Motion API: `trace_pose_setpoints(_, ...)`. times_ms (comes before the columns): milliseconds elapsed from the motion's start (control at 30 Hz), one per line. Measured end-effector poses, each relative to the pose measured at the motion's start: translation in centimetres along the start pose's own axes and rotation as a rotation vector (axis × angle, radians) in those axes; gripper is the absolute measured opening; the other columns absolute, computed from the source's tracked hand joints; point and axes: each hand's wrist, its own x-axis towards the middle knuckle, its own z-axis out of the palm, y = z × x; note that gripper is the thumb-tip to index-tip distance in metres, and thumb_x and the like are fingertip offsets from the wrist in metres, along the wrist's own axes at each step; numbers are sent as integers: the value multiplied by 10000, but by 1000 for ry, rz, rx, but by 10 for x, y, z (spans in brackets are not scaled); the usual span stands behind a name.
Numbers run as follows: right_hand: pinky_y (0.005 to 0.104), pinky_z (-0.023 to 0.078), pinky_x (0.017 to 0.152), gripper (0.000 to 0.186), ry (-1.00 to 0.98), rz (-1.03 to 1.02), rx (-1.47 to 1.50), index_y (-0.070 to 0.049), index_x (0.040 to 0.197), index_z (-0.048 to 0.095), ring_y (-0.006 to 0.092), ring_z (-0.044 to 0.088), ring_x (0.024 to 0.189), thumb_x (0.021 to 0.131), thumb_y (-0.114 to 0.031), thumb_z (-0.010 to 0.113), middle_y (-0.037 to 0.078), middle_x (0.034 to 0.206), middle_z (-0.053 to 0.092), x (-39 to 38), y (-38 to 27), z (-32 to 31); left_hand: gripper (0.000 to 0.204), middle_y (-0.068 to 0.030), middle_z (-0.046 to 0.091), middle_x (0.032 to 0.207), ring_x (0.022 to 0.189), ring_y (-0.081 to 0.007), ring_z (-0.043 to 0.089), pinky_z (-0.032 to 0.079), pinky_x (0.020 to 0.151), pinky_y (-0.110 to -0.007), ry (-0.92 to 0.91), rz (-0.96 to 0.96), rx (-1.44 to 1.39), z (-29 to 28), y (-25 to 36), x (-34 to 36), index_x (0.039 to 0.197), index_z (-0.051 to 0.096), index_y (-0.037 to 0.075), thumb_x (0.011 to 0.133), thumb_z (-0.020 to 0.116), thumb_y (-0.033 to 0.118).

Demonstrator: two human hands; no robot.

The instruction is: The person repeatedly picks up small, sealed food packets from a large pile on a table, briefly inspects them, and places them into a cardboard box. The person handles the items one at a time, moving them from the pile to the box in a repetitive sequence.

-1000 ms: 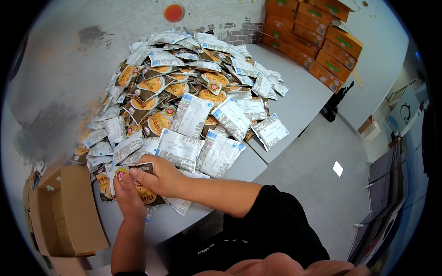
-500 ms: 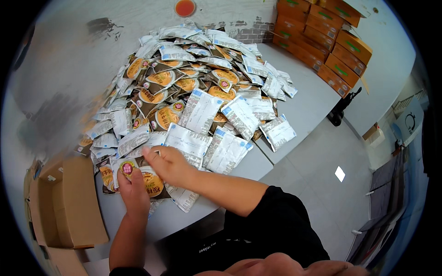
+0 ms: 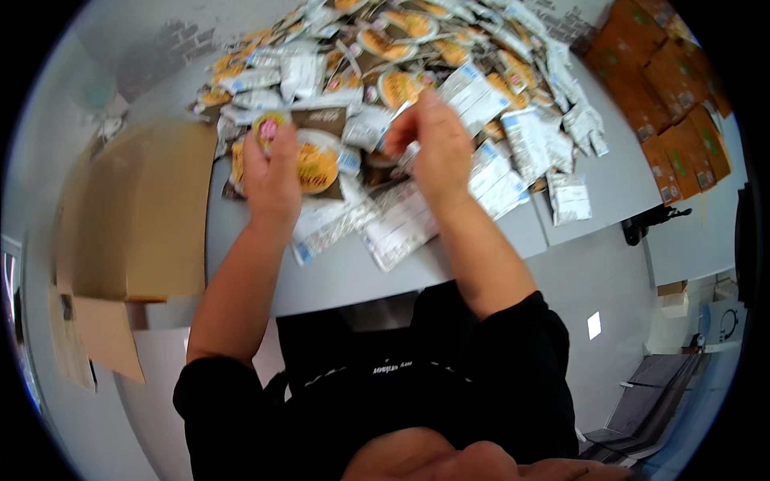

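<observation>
Packet (image 3: 320, 167) printed-side up, long axis unclear

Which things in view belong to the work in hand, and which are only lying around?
In the work:
Brown-and-orange packet, in the left hand
Packet pile, with the right hand over it; its hold is unclear
Open cardboard box, probably

Apparently just lying about:
Stacked orange boxes, right
Black object below them in the picture

Packet pile (image 3: 399, 88) blurry, cropped above.
</observation>
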Motion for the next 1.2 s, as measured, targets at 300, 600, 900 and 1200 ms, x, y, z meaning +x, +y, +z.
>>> trace_pose_setpoints(300, 315, 412, 468, 300, -247, -566, -72, -16, 708, 572, 203, 521, 509, 917, -184, 437, 90, 627, 569, -124, -35, -57, 269, -7, 576, 892, 769, -49, 496, 445, 688, -213, -144, 184, 48, -7, 13, -12, 993, 511, 9, 886, 647, 215)
trace_pose_setpoints(600, 422, 472, 684, 273, -739, 354, -705, -27, 808, 621, 344, 599, 780, 895, -278, 556, 169, 794, 623, -261, 149, -63, 322, -23, 616, 872, 746, -68, 537, 470, 671, -234, -180, 214, 117, 2, 13, -17, 970, 539, -5, 858, 679, 261)
trace_pose_setpoints(900, 418, 463, 884, 478, -1386, 715, -1031, -18, 1018, 631, 352, 587, 1004, 870, -460, 525, 187, 1090, 614, -279, 248, -65, 335, -38, 600, 919, 790, -76, 539, 468, 703, -245, -265, 199, 203, -3, 10, -20, 1006, 513, 5, 836, 693, 231)
trace_pose_setpoints(1200, 403, 460, 904, 457, -1595, 820, -1006, -85, 1110, 621, 330, 590, 1034, 877, -453, 484, 149, 1138, 618, -249, 296, -40, 338, -34, 534, 997, 831, -104, 514, 458, 742, -270, -42, -54, -208, 0, 12, -17, 1168, 422, 34, 925, 497, 256)
